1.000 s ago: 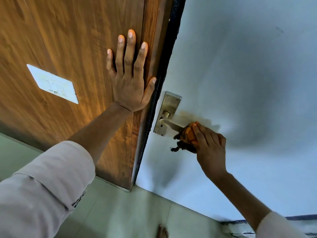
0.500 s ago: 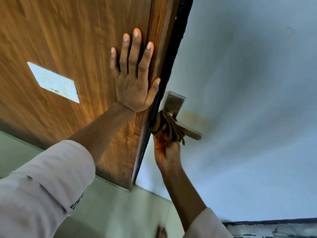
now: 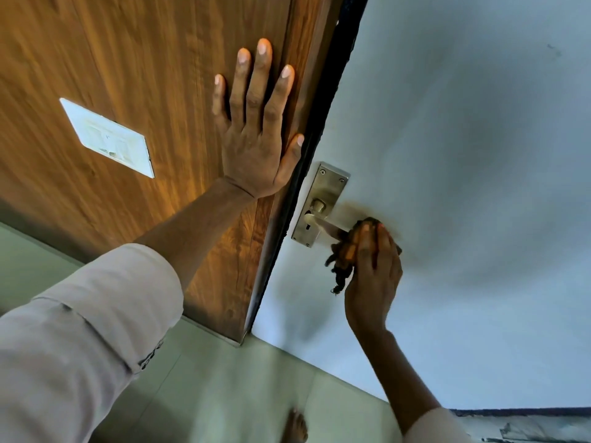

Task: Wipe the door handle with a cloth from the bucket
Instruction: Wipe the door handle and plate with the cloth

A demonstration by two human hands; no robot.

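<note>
Right hand wiping the lever end of the door handle with a cloth, left hand braced on the wood panel.

The right hand (image 3: 372,273) is closed around a bunched orange-brown cloth (image 3: 347,251), pressed over the outer end of the metal door handle (image 3: 323,227); frayed threads hang below it. The handle's backplate (image 3: 321,203) sits on the pale door (image 3: 463,187), near its edge. The left hand (image 3: 256,139) lies flat, fingers spread wide, on the wooden panel (image 3: 144,59), holding nothing. A white switch plate (image 3: 108,137) is mounted to its left.

Pale pinkish-white left sleeve (image 3: 96,314) rolled to a thick cuff, dark buttons at its edge, matching right sleeve (image 3: 428,426), bare foot (image 3: 295,426)
</note>
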